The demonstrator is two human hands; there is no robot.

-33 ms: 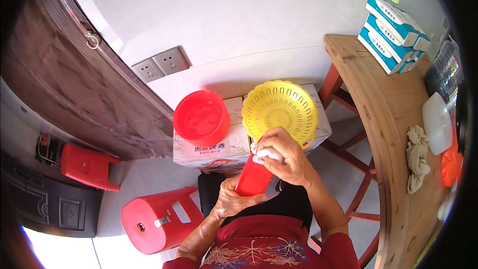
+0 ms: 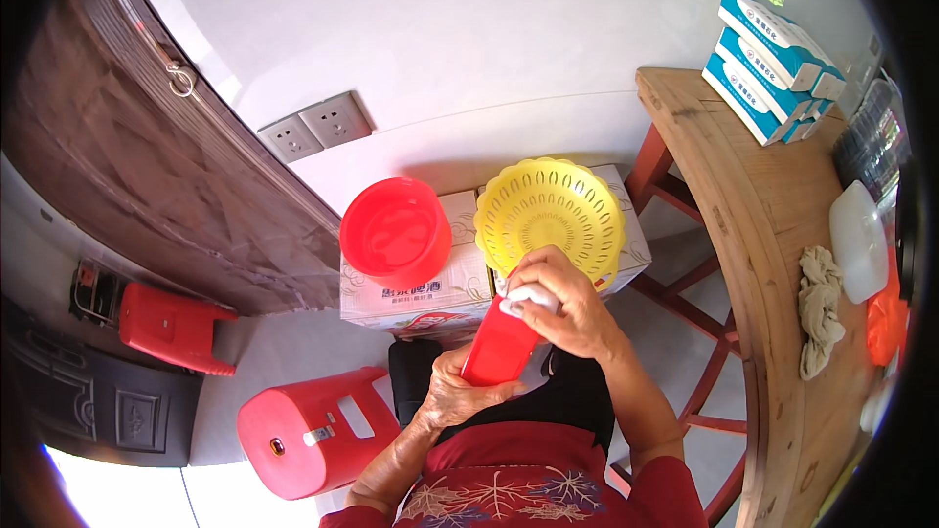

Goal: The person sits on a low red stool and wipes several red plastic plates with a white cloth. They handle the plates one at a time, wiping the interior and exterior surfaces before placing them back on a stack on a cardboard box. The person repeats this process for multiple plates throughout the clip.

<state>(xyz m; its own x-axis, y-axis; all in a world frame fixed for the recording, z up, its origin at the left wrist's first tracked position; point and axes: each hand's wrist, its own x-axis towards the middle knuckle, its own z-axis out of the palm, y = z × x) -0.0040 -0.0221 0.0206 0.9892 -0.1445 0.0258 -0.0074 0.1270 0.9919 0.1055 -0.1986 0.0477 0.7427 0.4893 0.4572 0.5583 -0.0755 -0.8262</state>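
Observation:
My left hand point(image 2: 462, 391) grips the lower end of a long red plastic piece point(image 2: 500, 351), thumb across its near edge. It looks like a narrow box or tray, tilted up and to the right; its full shape is partly hidden. A crumpled white cloth or tissue point(image 2: 535, 297) is pinched in my right hand point(image 2: 570, 310) and pressed against the red piece's upper end. Just beyond my hands, a yellow slotted basket point(image 2: 550, 205) and a round red basin point(image 2: 395, 228) stand on cardboard boxes point(image 2: 468, 254). The basin seems to hold water.
At the right stands a wooden table point(image 2: 773, 264) bearing stacked blue-and-white boxes point(image 2: 773, 68), a beige rag point(image 2: 820, 313) and a white plastic container point(image 2: 860, 242). Red stools point(image 2: 308, 440) lie or stand at the left. Wall sockets point(image 2: 315, 126) sit above the boxes.
My right hand and the white cloth have shifted very slightly at the upper end of the red piece. My left hand keeps its grip.

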